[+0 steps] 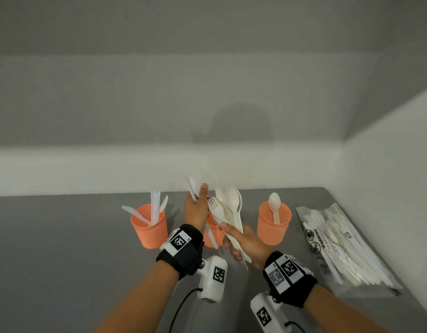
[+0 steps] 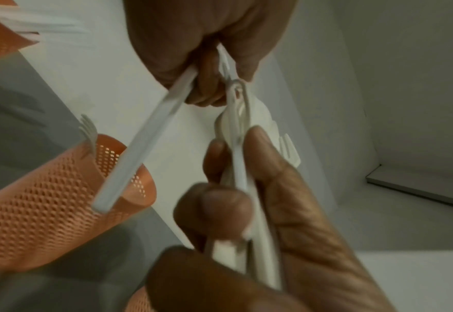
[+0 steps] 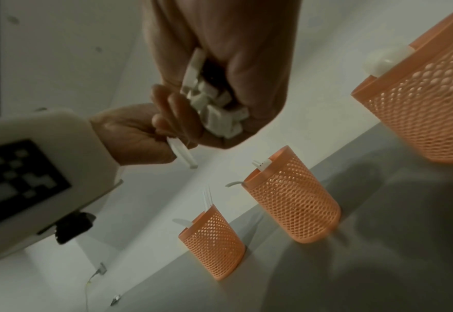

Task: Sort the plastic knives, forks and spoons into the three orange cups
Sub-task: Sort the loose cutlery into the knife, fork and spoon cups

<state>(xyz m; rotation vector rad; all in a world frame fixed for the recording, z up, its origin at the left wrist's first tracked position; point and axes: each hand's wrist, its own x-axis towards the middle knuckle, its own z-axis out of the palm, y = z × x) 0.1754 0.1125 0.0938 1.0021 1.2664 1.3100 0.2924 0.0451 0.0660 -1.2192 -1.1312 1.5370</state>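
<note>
Three orange mesh cups stand in a row. The left cup [image 1: 149, 228] holds several knives, the middle cup [image 2: 46, 200] holds a fork and is mostly hidden behind my hands in the head view, and the right cup [image 1: 274, 223] holds one spoon. My left hand [image 1: 195, 209] grips a single white knife [image 1: 191, 187], blade up, above the gap between the left and middle cups. My right hand [image 1: 240, 239] grips a bundle of spoons and forks [image 1: 228, 207] by their handles, just right of the left hand.
A clear plastic bag [image 1: 339, 248] with more white cutlery lies on the grey table [image 1: 63, 248] at the right, near the side wall. A white back wall rises close behind the cups. Cables run from the wrist cameras toward me.
</note>
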